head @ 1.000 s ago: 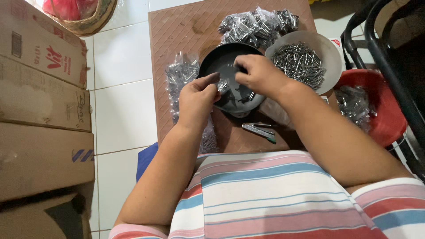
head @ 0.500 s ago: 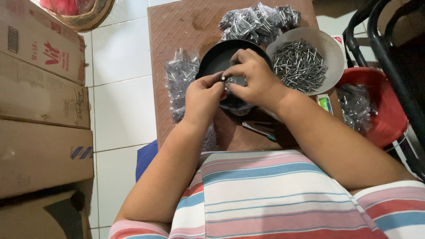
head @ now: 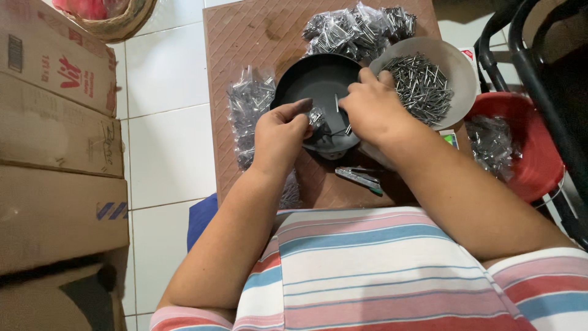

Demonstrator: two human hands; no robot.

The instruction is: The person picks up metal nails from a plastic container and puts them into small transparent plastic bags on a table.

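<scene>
A black round pan (head: 312, 79) sits on a small brown table (head: 245, 37). My left hand (head: 278, 138) pinches a small clear bag of nails (head: 316, 116) at the pan's near edge. My right hand (head: 373, 110) rests over the pan's right side, fingers bent towards the same bag, beside a grey bowl (head: 456, 61) heaped with loose nails (head: 419, 86). A single nail lies in the pan.
Filled nail bags are piled at the table's back (head: 355, 27) and along its left side (head: 248, 110). A stapler (head: 361, 179) lies near the front edge. A red basin (head: 527, 147) with more bags stands at right, cardboard boxes (head: 55, 135) at left.
My right hand has drawn back to the right, off the middle of the pan. My left hand keeps the small bag at the pan's near edge.
</scene>
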